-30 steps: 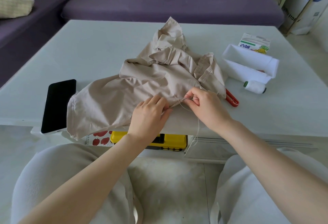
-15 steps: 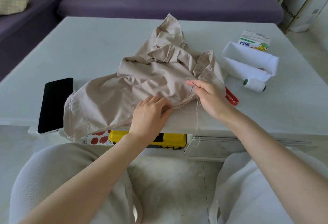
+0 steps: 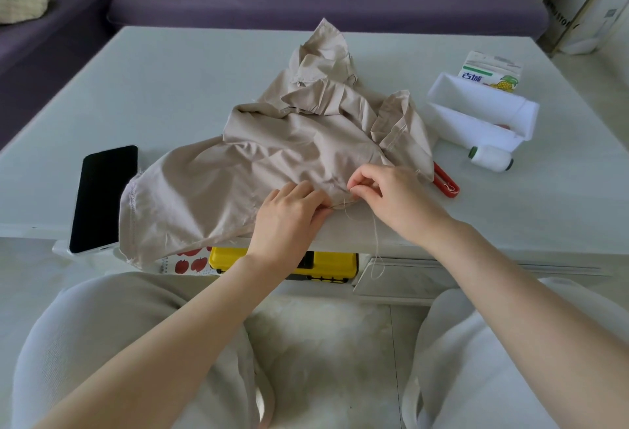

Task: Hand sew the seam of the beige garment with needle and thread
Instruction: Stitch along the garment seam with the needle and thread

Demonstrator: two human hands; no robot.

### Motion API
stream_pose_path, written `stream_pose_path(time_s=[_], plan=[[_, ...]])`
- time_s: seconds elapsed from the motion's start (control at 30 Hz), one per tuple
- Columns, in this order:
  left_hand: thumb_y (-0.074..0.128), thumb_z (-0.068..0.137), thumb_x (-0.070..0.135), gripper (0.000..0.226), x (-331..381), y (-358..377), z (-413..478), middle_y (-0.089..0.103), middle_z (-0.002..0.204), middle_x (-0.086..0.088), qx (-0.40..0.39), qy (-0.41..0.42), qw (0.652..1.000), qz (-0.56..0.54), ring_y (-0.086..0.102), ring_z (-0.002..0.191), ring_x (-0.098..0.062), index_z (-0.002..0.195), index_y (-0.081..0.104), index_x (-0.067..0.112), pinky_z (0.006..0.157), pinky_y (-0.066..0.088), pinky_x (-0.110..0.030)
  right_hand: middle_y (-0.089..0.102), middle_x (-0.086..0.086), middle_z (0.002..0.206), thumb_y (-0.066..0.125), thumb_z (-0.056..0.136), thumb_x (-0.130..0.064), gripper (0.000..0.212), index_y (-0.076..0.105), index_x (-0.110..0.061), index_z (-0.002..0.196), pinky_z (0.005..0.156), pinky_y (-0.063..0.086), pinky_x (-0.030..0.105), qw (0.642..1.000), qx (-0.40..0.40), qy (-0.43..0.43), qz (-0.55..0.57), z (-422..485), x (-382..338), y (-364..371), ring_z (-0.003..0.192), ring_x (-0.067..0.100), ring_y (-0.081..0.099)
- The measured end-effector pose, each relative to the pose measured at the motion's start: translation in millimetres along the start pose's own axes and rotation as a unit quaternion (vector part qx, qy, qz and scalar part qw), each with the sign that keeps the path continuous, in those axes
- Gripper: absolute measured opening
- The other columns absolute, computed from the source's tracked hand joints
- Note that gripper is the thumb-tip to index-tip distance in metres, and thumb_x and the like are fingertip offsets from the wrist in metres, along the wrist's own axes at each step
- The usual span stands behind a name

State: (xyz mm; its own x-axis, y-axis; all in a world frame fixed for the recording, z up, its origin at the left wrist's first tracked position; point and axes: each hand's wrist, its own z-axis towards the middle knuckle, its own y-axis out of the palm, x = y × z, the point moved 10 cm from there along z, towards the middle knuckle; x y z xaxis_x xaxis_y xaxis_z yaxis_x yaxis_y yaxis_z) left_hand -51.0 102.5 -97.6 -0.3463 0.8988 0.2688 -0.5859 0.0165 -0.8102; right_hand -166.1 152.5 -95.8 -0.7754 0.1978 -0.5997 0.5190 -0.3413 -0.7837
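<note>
While the beige garment (image 3: 272,163) lies crumpled on the white table (image 3: 170,88), its near edge at the table's front lip, we note the left hand (image 3: 289,214) gripping a fold of that edge. The right hand (image 3: 391,195) sits just beside it, thumb and forefinger pinched on the thread (image 3: 375,241), which hangs past the table edge. Anything finer in that pinch is too small to tell. Red snips (image 3: 446,183) and white spool (image 3: 490,158) lie right, phone (image 3: 105,197) left.
</note>
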Motion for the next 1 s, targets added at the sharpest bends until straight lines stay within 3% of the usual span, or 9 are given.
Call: stream_pose_path(time_s=[0.27,0.53,0.67,0.77,1.0], plan=[[0.063,0.081,0.020,0.008,2.5,0.5,-0.8,0.058,0.070,0.002,0.004,0.016,1.000,0.007,0.053,0.061,-0.020,0.076,0.067,0.015,0.054,0.039,-0.027,0.058,-0.012,0.079,0.062,0.090,-0.009,0.009,0.071,-0.008,0.092,0.067,0.034,-0.002,1.000,-0.008,-0.011,-0.026,-1.2,-0.3,3.9,0.066,-0.013,0.047],[0.067,0.079,0.011,0.006,3.2,2.0,-1.1,0.057,0.070,0.001,0.001,0.021,1.000,0.007,0.052,0.061,-0.020,0.075,0.064,0.013,0.052,0.041,-0.030,0.065,-0.004,0.088,0.059,0.091,-0.009,0.011,0.070,-0.008,0.094,0.070,0.034,0.000,0.999,-0.007,-0.008,-0.042,-1.3,3.8,4.4,0.080,0.004,0.051],[0.067,0.078,0.008,0.007,3.6,2.2,-0.8,0.057,0.068,0.001,0.003,0.022,1.000,0.008,0.051,0.060,-0.020,0.074,0.062,0.012,0.051,0.042,-0.031,0.069,0.001,0.093,0.060,0.091,-0.009,0.011,0.070,-0.008,0.094,0.071,0.033,0.011,0.999,-0.010,-0.012,-0.048,-1.3,4.2,5.7,0.082,0.005,0.052],[0.057,0.081,0.013,0.008,4.4,2.0,-0.5,0.057,0.069,0.002,0.003,0.023,1.000,0.010,0.051,0.060,-0.019,0.075,0.062,0.013,0.052,0.042,-0.030,0.068,0.000,0.093,0.059,0.092,-0.011,0.012,0.070,-0.009,0.095,0.072,0.032,0.013,0.999,-0.015,-0.011,-0.048,-2.1,4.0,6.4,0.083,0.006,0.052],[0.056,0.084,0.019,0.014,2.2,4.9,1.2,0.061,0.074,0.002,-0.014,0.016,1.000,0.002,0.055,0.064,-0.020,0.082,0.069,0.015,0.053,0.043,-0.030,0.069,0.002,0.094,0.059,0.092,-0.010,0.012,0.070,-0.009,0.094,0.078,0.042,0.021,0.999,-0.018,-0.010,-0.049,-2.9,2.9,6.3,0.090,0.014,0.059]])
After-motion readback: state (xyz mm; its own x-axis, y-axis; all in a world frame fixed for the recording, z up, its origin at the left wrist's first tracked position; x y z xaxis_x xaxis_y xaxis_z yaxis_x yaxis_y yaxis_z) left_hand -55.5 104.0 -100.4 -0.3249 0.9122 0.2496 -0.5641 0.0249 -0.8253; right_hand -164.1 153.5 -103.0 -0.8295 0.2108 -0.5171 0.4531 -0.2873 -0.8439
